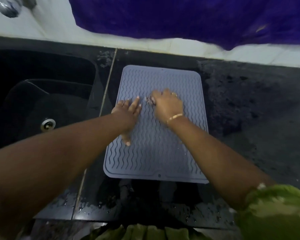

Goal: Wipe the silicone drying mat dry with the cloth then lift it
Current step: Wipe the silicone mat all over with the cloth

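View from above of a glossy black stone counter [249,118]. A grey-blue rectangular silicone drying mat [154,153] with raised wavy ridges lies flat in the middle of it, one short edge near the person and the other towards the wall. Two bare forearms reach in from the bottom of the frame, and both hands are on the middle part of the mat.

The left hand [128,110] lies released and flat on the left side of the mat. Its fingers are straight and point away from the person, and its thumb is spread back towards the near edge.

The right hand [168,104] is just beside it, to the right. Its fingers are curled down, clutching a small crumpled cloth [150,100] against the mat. Only a blurred dark-and-pale scrap of the cloth shows at the fingertips. A thin gold bangle [174,117] circles the right wrist, and a green sleeve [275,210] covers the upper right arm.

A black sunken sink [42,94] with a round metal drain [48,124] sits to the left of the mat, beyond a thin seam in the counter. Water droplets [87,208] speckle the front edge of the counter. Along the far side runs a white ledge, with a large deep purple towel [180,19] draped over it. A blurred chrome fitting [7,6] shows in the top left corner.
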Demonstrator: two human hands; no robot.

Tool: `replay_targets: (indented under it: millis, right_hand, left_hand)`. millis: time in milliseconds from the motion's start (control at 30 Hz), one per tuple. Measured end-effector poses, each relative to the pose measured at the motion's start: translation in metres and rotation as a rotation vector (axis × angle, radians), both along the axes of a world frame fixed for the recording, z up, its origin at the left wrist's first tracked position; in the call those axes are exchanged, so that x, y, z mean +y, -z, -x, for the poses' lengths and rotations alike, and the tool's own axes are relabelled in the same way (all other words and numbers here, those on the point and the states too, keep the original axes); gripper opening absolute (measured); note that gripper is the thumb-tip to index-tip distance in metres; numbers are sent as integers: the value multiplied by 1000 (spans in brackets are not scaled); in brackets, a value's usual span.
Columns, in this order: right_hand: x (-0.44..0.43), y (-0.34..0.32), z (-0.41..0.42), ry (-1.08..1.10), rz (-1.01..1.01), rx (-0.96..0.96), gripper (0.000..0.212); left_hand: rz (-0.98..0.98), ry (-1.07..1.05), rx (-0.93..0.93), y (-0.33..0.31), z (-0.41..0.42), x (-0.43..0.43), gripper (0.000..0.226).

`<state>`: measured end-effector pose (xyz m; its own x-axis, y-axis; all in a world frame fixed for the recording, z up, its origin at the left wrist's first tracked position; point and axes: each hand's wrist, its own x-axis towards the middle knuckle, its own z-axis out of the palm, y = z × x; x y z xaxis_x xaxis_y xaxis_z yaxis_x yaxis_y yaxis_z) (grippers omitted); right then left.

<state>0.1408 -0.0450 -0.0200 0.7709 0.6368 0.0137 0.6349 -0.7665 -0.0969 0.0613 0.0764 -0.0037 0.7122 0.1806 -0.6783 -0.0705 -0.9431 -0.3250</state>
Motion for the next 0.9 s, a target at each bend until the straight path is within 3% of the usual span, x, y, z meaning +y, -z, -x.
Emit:
replay_targets:
  millis: [167, 333, 467, 700, 800, 900]
  right_hand:
    - [-7, -6, 8, -60, -20, 169, 40]
    - [-52, -2, 88, -256, -13, 228, 48]
    - [-69, 2, 114, -273, -12, 201, 55]
    - [-23, -4, 40, -103, 89, -3, 43]
    - [-12, -4, 19, -80, 70, -4, 45]
    - [-24, 4, 24, -119, 1, 125, 50]
  left_hand:
    - [218, -87, -37, -3, 11, 3, 129]
    - [213, -111, -35, -3, 9, 3, 131]
    - [237, -197, -60, 0, 13, -3, 126]
    - [300, -263, -92, 2, 26, -7, 111]
    - [298, -265, -86, 0, 26, -6, 110]
    - [292, -279, -82, 1, 25, -4, 110]
